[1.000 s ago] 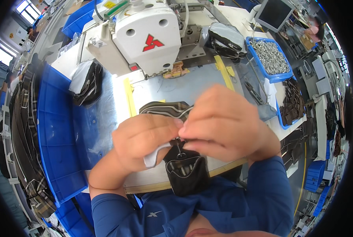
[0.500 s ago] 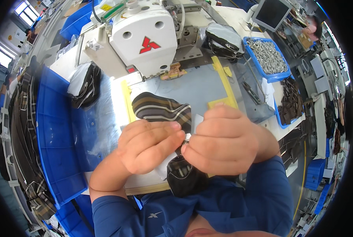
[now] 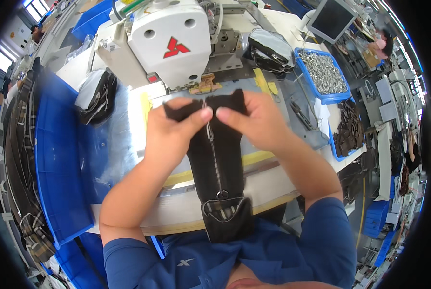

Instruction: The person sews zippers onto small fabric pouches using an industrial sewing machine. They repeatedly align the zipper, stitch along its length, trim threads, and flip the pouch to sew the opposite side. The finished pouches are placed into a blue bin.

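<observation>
A long black fabric bag piece (image 3: 230,168) with a zipper down its middle hangs between my two hands, its lower end against my shirt. My left hand (image 3: 169,127) pinches the left side of its upper end, thumb on top beside the zipper. The right hand (image 3: 261,120) grips the opposite side the same way, the two thumbs close together. Below the thumbs a silver zipper pull (image 3: 210,134) shows. Farther down sits a metal ring (image 3: 222,194), just above a zip-edged pocket (image 3: 227,212) with striped lining showing. The fingers beneath the fabric are hidden.
Ahead stands a white sewing machine (image 3: 172,45). Bundled black pieces (image 3: 97,98) lie left, another bundle (image 3: 271,50) right. Thread snips (image 3: 301,114) lie near a blue tray (image 3: 338,98) of metal hooks and a heap of brown straps (image 3: 350,127). A blue bin (image 3: 59,164) flanks the left.
Both hands have moved up and away from my body, turning from closed grips near the ring to thumbs-on-top. The piece is now stretched out, black side up; the striped lining has gone from the table.
</observation>
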A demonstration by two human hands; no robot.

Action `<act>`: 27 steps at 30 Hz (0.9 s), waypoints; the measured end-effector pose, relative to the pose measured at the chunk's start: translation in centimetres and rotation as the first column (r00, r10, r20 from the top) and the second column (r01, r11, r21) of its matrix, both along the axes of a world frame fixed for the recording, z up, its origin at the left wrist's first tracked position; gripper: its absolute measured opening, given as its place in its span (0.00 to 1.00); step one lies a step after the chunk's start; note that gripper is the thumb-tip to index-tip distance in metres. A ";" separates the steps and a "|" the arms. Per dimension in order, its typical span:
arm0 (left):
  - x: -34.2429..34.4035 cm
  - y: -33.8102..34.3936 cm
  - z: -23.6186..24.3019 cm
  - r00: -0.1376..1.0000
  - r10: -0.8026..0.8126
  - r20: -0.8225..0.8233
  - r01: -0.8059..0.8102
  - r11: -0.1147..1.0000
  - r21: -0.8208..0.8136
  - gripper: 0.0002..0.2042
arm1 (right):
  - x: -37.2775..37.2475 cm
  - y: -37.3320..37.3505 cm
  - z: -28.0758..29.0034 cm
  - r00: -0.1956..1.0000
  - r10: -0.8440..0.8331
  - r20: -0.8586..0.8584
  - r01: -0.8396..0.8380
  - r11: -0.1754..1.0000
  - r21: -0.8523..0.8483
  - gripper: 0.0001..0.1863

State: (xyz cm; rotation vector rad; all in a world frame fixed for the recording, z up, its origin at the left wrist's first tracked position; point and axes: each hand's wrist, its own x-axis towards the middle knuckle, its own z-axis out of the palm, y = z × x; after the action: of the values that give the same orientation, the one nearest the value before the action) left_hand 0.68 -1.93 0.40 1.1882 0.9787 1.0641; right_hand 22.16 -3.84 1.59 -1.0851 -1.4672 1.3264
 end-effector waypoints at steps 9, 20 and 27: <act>0.3 4.7 -5.6 0.892 -0.131 -0.433 0.140 0.990 -0.010 0.30 | 0.5 5.6 -4.2 0.677 -0.113 0.727 0.155 0.988 0.010 0.21; -1.0 3.2 -4.2 0.413 0.291 -0.863 0.663 0.553 0.504 0.50 | 0.3 6.6 -5.0 0.604 -0.098 0.791 0.086 0.995 0.058 0.20; -0.6 4.9 -5.5 0.451 0.150 -0.880 0.702 0.549 0.453 0.48 | 0.5 7.7 -3.3 0.569 0.068 0.819 0.041 0.993 -0.111 0.19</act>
State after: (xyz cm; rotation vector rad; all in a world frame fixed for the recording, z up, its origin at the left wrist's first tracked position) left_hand 0.11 3.00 -5.05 2.7785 0.8979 0.4651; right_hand 22.64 3.85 -1.75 -1.9518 -2.0696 0.9157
